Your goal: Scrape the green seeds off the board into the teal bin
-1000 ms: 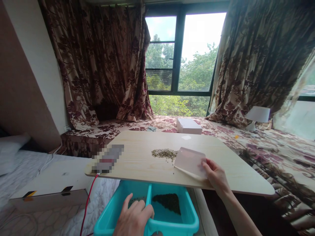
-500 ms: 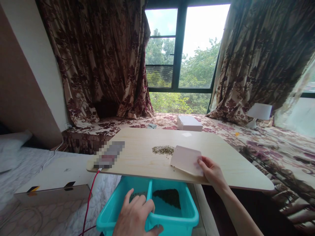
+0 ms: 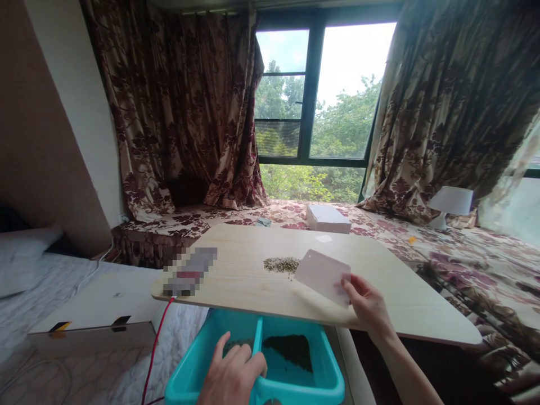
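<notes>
Beside the seeds (image 3: pixel 280 265), a card (image 3: pixel 323 277) is being pinched by the right hand (image 3: pixel 370 306); below them, a tub (image 3: pixel 306 392) is being overlapped by the loosely spread left hand (image 3: pixel 232 372).

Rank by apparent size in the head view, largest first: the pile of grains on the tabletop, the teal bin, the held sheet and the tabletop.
1. Tabletop
2. Teal bin
3. Held sheet
4. Pile of grains

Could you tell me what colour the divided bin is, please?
The divided bin is turquoise, clearest in the head view.
</notes>
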`<state>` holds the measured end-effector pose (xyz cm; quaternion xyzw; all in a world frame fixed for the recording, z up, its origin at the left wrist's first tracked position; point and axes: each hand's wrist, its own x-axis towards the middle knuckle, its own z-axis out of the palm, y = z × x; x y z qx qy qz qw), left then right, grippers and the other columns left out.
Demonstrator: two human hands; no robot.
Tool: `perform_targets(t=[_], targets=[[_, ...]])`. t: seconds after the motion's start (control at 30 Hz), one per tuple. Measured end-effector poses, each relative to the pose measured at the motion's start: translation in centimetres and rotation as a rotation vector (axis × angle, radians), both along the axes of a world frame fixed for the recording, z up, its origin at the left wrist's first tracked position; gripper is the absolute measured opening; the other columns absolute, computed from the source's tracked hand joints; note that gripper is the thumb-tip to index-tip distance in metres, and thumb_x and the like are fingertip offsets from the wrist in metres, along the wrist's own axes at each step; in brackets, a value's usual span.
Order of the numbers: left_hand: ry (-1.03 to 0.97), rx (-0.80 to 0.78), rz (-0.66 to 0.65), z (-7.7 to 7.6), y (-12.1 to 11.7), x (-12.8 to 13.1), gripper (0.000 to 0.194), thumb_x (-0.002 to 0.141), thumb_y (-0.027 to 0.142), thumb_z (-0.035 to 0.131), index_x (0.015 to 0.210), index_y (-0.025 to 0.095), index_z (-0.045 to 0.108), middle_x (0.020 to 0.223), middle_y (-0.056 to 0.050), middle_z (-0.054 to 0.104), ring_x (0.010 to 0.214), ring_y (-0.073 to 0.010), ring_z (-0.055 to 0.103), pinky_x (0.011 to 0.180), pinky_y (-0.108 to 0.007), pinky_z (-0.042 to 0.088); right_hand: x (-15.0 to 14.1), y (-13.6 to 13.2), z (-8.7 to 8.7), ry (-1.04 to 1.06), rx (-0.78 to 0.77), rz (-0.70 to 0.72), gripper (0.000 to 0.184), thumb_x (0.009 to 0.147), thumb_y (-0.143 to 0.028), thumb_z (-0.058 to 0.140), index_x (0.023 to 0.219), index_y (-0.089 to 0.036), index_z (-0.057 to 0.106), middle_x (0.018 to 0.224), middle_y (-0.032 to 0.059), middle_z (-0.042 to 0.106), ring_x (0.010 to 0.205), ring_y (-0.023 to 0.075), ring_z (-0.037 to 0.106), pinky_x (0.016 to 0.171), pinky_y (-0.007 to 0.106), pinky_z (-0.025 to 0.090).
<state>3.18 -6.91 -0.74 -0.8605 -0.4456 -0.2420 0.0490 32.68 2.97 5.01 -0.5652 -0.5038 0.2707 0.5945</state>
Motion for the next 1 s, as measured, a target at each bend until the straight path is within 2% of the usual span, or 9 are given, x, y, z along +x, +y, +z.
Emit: perform_targets(t=[0.1, 0.2, 0.4, 0.6, 0.8, 0.9, 1.0], targets=[[0.056, 0.053, -0.026, -0.3, 0.5, -0.5, 0.034, 0.076, 0.055, 0.066, 0.077, 0.024, 0.051, 0.069, 0.007, 0.057, 0.062, -0.0172, 0.062, 0.087, -0.047, 0.046, 0.0, 1.0, -0.6, -0.055, -0.016, -0.001, 0.035, 0.064, -0.044, 0.061, 0.084, -0.016, 0.069, 0.079, 0.0098, 0.075, 0.067, 0.0226, 0.067, 0.047, 0.027, 0.045], [0.075, 0.044, -0.017, -0.4, 0.6, -0.6, 0.034, 0.074, 0.053, 0.069, 0.078, 0.024, 0.05, 0.07, 0.007, 0.057, 0.064, -0.0175, 0.062, 0.088, -0.047, 0.045, 0.0, 1.5, -1.0, -0.096, 0.001, -0.013, 0.034, 0.066, -0.043, 0.058, 0.085, -0.016, 0.068, 0.088, 0.0115, 0.075, 0.07, 0.0231, 0.067, 0.047, 0.028, 0.045], [0.087, -0.052, 0.018, -0.1, 0.1, -0.7, 0.031, 0.072, 0.046, 0.072, 0.082, 0.025, 0.052, 0.075, 0.006, 0.059, 0.07, -0.0196, 0.063, 0.091, -0.053, 0.043, -0.6, 2.6, -1.2, -0.133, 0.032, -0.007, 0.032, 0.069, -0.043, 0.057, 0.084, -0.016, 0.068, 0.078, 0.0099, 0.074, 0.067, 0.0232, 0.066, 0.052, 0.03, 0.047], [0.058, -0.059, 0.051, 0.0, -0.1, -0.7, 0.029, 0.07, 0.042, 0.073, 0.079, 0.024, 0.052, 0.074, 0.006, 0.059, 0.071, -0.0184, 0.063, 0.094, -0.051, 0.04, -1.0, 3.4, -1.5, -0.114, 0.043, 0.024, 0.032, 0.07, -0.041, 0.058, 0.086, -0.016, 0.068, 0.081, 0.0098, 0.075, 0.072, 0.0234, 0.067, 0.06, 0.032, 0.051], [0.021, -0.032, 0.054, 0.4, -0.2, -0.8, 0.03, 0.068, 0.043, 0.074, 0.079, 0.025, 0.053, 0.072, 0.007, 0.059, 0.069, -0.0188, 0.062, 0.093, -0.048, 0.041, -1.3, 3.2, -0.8, -0.081, -0.001, 0.142, 0.029, 0.07, -0.041, 0.06, 0.082, -0.016, 0.068, 0.077, 0.0073, 0.074, 0.072, 0.0219, 0.066, 0.067, 0.033, 0.051], [0.016, 0.037, 0.066, -0.2, 0.0, -0.6, 0.033, 0.072, 0.052, 0.069, 0.076, 0.025, 0.052, 0.068, 0.007, 0.057, 0.064, -0.0177, 0.06, 0.091, -0.048, 0.042, -1.6, 2.8, -0.3, -0.082, -0.004, 0.206, 0.028, 0.07, -0.042, 0.062, 0.079, -0.017, 0.069, 0.073, 0.0063, 0.073, 0.069, 0.0208, 0.065, 0.065, 0.032, 0.051], [0.024, 0.112, 0.178, -1.1, 0.1, 0.0, 0.039, 0.078, 0.061, 0.059, 0.07, 0.023, 0.05, 0.065, 0.006, 0.054, 0.06, -0.0163, 0.056, 0.092, -0.052, 0.04, -1.8, 2.1, -0.1, -0.078, 0.002, 0.29, 0.028, 0.069, -0.044, 0.065, 0.075, -0.017, 0.069, 0.071, 0.0056, 0.072, 0.069, 0.0209, 0.065, 0.065, 0.031, 0.051]])
